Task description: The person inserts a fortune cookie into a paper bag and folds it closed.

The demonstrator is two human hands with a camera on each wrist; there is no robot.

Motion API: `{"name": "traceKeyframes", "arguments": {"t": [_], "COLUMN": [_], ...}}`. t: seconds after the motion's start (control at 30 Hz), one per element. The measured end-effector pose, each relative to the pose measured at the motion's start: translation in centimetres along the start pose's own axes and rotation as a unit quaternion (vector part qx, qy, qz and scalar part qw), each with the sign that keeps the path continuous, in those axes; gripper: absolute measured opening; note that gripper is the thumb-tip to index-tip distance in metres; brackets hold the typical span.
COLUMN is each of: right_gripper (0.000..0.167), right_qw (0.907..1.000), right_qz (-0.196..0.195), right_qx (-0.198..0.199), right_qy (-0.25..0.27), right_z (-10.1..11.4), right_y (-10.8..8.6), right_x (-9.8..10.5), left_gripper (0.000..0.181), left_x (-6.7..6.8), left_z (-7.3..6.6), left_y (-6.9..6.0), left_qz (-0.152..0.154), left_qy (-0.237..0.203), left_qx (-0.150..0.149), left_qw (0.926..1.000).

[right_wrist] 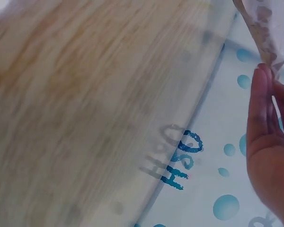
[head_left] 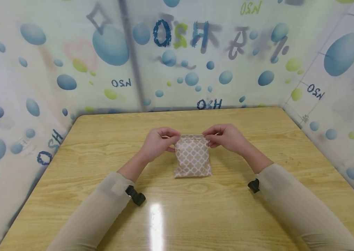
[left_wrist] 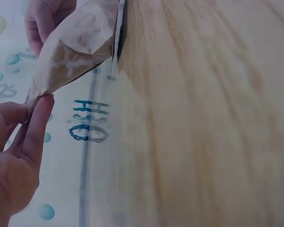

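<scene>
A small beige fabric pouch [head_left: 192, 157] with a white lattice pattern is held up by its top edge over the middle of the table. At its upper left corner my left hand [head_left: 159, 142] pinches the cloth between thumb and fingers. My right hand [head_left: 227, 137] pinches the opposite upper corner. In the left wrist view the pouch [left_wrist: 80, 42] bulges, and its corner is between the left thumb and fingertips. The right wrist view catches only part of the pouch [right_wrist: 265, 28], above the right fingertips. What is inside it is hidden.
The wooden table [head_left: 101, 139] has a bright light reflection near its front. Curtains [head_left: 192, 80] printed with blue and green dots and letters stand behind it and at both sides. A black strap [head_left: 136, 196] is on the left sleeve and another [head_left: 253, 185] on the right.
</scene>
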State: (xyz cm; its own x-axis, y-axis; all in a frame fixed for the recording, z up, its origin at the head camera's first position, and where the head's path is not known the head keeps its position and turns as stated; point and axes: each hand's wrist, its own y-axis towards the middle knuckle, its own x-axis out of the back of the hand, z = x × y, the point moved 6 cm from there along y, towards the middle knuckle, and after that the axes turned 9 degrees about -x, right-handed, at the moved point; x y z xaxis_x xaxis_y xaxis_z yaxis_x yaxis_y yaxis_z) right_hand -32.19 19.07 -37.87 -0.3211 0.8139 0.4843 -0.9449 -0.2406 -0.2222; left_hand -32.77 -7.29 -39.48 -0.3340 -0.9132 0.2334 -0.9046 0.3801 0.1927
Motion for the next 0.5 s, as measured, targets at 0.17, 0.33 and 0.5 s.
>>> {"name": "traceKeyframes", "arguments": {"t": [0.17, 0.33, 0.5], "right_gripper": [0.040, 0.044, 0.044], "right_qw": [0.9990, 0.9977, 0.9968], "right_qz": [-0.007, -0.022, -0.029], "right_qx": [-0.013, -0.029, -0.034], "right_qy": [-0.043, -0.058, -0.067], "right_z": [-0.4, -0.9, -1.2], "right_y": [0.3, 0.1, -0.2], "right_x": [0.2, 0.5, 0.6], "left_gripper": [0.020, 0.022, 0.025], "left_x": [0.0, 0.0, -0.1], "left_z": [1.6, 3.0, 3.8], "left_y": [0.5, 0.9, 1.5], "left_qz": [-0.005, -0.015, -0.014], "left_qy": [-0.020, -0.022, 0.014], "left_qx": [0.054, 0.107, 0.124], "left_qw": [0.9983, 0.9939, 0.9921]}}
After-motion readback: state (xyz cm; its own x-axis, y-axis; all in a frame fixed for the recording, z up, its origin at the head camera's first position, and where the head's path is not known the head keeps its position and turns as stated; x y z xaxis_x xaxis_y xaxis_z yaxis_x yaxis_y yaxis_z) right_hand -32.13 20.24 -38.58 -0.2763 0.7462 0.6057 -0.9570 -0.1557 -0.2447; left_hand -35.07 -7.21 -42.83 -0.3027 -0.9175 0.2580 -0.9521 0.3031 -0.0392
